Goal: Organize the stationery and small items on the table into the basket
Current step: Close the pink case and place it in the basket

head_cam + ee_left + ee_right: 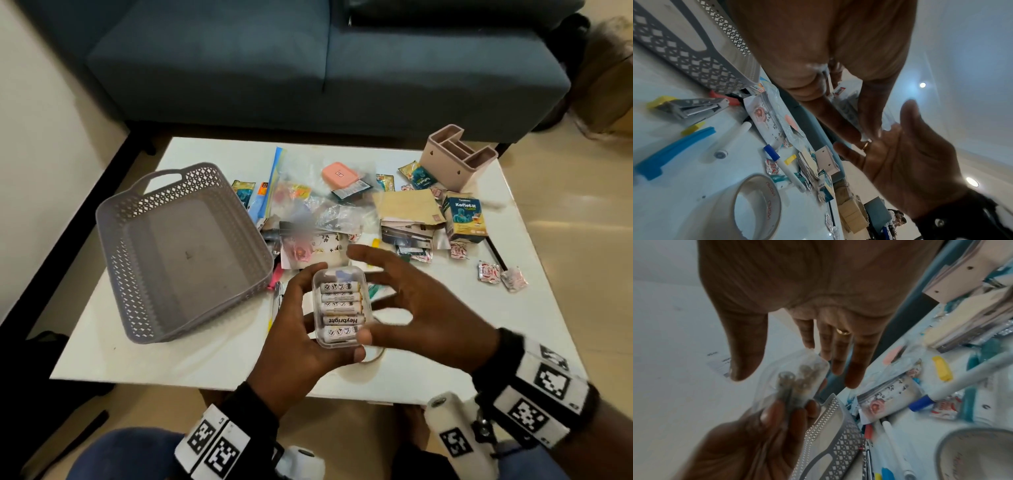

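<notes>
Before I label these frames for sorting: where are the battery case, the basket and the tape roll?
battery case [340,310]: head view, clear lid.
basket [191,260]: head view, bare floor.
tape roll [764,191]: left wrist view, inner ring.

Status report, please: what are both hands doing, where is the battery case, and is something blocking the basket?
Left hand grips battery case above table. Right hand open beside case. Basket empty, to the left, path clear.

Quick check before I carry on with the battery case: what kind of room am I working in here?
Most likely a home living room. A blue sofa stands right behind the low white coffee table, the floor is tiled, and the table holds household odds and ends: a medicine box, sweets, pens and a tape roll.
</notes>
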`<act>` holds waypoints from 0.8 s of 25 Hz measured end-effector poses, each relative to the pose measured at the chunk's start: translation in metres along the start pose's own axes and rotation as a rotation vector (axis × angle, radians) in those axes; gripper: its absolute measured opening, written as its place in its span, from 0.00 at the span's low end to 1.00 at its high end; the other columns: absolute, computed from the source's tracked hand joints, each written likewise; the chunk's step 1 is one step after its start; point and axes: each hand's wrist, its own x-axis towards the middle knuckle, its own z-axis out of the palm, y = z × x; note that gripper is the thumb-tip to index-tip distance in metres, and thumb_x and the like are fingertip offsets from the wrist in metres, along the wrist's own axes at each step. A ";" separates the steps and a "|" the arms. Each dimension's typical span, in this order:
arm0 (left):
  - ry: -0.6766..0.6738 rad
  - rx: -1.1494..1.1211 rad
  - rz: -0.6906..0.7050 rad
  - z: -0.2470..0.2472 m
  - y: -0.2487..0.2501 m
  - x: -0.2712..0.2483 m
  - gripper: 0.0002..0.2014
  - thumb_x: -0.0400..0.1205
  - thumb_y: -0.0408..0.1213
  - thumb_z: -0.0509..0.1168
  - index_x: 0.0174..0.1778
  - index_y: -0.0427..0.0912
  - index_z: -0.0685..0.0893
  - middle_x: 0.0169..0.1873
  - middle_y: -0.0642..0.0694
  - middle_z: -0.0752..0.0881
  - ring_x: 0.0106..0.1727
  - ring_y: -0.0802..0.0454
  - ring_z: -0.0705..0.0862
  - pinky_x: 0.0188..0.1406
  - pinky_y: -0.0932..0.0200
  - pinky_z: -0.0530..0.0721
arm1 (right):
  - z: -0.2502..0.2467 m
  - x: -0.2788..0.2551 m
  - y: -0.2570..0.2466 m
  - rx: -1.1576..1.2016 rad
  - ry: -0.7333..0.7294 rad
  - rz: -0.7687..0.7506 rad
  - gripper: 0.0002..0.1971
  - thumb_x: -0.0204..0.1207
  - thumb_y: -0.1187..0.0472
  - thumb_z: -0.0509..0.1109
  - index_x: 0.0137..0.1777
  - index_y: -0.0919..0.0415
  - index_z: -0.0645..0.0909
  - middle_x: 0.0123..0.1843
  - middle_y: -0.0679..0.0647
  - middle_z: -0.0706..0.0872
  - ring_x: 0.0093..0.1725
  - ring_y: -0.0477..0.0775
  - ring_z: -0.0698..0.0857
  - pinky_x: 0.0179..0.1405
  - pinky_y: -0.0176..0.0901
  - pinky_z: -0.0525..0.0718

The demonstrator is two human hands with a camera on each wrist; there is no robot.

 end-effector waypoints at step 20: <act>-0.386 2.081 0.140 -0.012 0.024 0.401 0.35 0.76 0.32 0.69 0.79 0.47 0.65 0.72 0.42 0.75 0.67 0.38 0.81 0.58 0.40 0.85 | -0.021 0.033 0.110 0.731 0.571 0.046 0.44 0.51 0.73 0.84 0.69 0.49 0.75 0.62 0.46 0.88 0.61 0.54 0.89 0.52 0.47 0.90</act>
